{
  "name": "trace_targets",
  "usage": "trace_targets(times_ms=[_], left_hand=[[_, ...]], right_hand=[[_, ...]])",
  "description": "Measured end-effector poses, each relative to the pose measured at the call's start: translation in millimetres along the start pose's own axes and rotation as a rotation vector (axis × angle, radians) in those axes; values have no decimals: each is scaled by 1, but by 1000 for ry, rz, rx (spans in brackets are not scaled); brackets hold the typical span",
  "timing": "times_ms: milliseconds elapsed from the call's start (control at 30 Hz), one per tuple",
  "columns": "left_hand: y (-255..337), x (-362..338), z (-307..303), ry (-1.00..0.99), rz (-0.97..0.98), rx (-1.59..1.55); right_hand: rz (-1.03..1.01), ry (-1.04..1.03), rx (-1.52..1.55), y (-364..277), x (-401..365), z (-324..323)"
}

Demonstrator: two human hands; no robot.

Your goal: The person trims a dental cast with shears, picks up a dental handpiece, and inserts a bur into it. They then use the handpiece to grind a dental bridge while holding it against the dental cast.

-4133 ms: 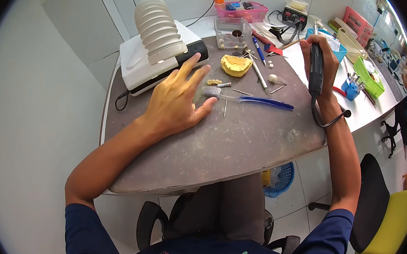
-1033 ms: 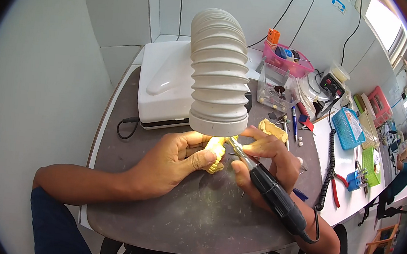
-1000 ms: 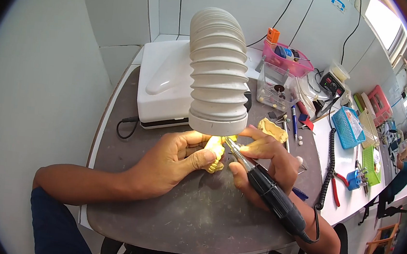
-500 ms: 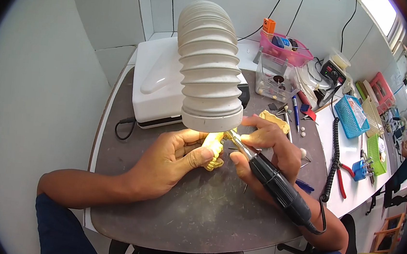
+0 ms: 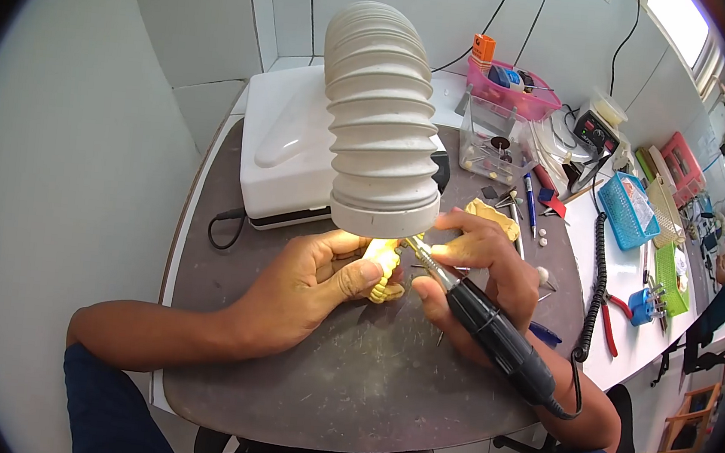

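My left hand (image 5: 315, 278) pinches a yellow dental cast (image 5: 383, 267) between thumb and fingers, its row of teeth facing right and toward me. The cast is brightly lit under the mouth of a white corrugated suction hose (image 5: 380, 142). In my right hand (image 5: 484, 267) is a black rotary handpiece (image 5: 499, 338) with a metal nose, held like a pen. Its tip points up and left at the far end of the cast, partly hidden beneath the hose rim. A second pale yellow cast piece (image 5: 494, 216) lies behind my right fingers.
A white machine (image 5: 287, 147) stands behind the hose. At the back right are a clear box (image 5: 490, 143) of discs and burs and a pink basket (image 5: 516, 98). Along the right lie a blue pen (image 5: 530, 202), red pliers (image 5: 609, 326), a coiled cord (image 5: 597, 273) and a blue basket (image 5: 627, 211).
The whole view has shifted slightly, with the bench things a little further right. The cast is turned slightly in my left hand, while the handpiece stays close against it.
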State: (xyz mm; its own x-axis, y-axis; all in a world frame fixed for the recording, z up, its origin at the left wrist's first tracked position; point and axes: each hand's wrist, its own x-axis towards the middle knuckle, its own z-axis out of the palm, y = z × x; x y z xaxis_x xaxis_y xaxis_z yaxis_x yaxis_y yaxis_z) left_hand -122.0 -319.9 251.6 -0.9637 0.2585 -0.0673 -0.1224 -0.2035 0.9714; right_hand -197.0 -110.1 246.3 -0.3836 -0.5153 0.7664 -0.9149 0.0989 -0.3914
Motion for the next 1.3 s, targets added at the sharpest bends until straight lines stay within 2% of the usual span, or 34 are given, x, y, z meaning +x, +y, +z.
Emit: trace_targets(times_ms=[67,167,267,467,567,633,667,733,867,933,1067,1167,1300], left_hand=[[-1,0,0,-8,10,-1],[-2,1,-1,-14,-21,-26],[-2,1,-1,-15,-5,-27],[-2,1,-1,-33,-12,-63],[-1,2,-1,-28,-13,-70],[-1,2,-2,-47,-39,-112],[-1,1,-2,-46,-38,-112],[1,2,0,-42,-14,-104],[0,2,-2,-62,-40,-135],[2,2,0,-45,-19,-113],[0,2,-1,-56,-23,-140],[-1,3,-3,-40,-34,-122],[0,3,-2,-48,-32,-122]], right_hand=[[74,24,31,-1,0,0],[-31,-35,-15,-3,2,-1],[71,4,5,-1,0,0],[-41,-18,-18,1,2,-1],[66,4,55,2,1,-1],[-77,-45,-18,3,3,-2],[-78,-46,-17,3,2,-1],[44,9,35,4,-1,0],[20,-3,31,-2,3,-1],[90,35,53,-1,0,1],[93,9,77,-1,2,-1],[28,14,29,0,2,-1],[92,9,66,-2,1,0]])
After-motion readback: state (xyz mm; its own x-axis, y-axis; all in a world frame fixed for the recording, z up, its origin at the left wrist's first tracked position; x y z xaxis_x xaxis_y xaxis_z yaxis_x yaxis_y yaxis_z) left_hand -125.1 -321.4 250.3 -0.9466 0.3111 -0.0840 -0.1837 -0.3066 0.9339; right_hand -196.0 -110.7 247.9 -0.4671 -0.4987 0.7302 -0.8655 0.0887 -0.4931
